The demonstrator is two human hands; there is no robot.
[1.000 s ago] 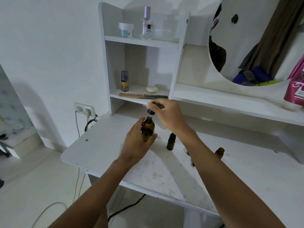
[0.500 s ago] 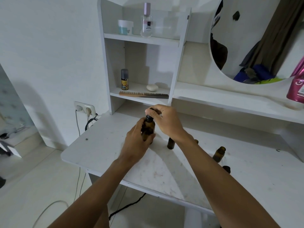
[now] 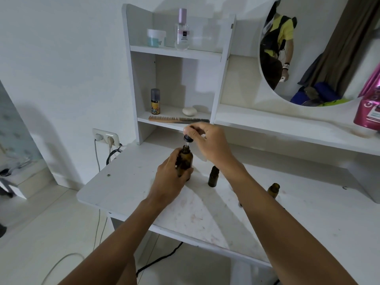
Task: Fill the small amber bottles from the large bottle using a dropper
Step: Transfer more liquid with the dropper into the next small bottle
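The large amber bottle (image 3: 185,162) stands on the white table (image 3: 205,214), and my left hand (image 3: 171,177) grips its body. My right hand (image 3: 207,141) pinches the black-capped dropper (image 3: 187,140) just above the bottle's open neck, with the glass tube reaching into the mouth. A small amber bottle with a black cap (image 3: 213,176) stands to the right of the large one, beside my right wrist. Another small amber bottle, open (image 3: 273,189), stands farther right behind my right forearm.
A white shelf unit (image 3: 176,52) rises behind the bottles, holding a comb (image 3: 176,119), a spray can (image 3: 155,101), a soap bar, a jar and a perfume bottle. A round mirror (image 3: 308,48) and a pink bottle (image 3: 369,108) are at the right. Wall sockets (image 3: 106,137) with cables lie left.
My right hand has lifted the dropper cap up off the large bottle's neck, where it sat half a second ago. My left hand keeps its hold on the bottle.
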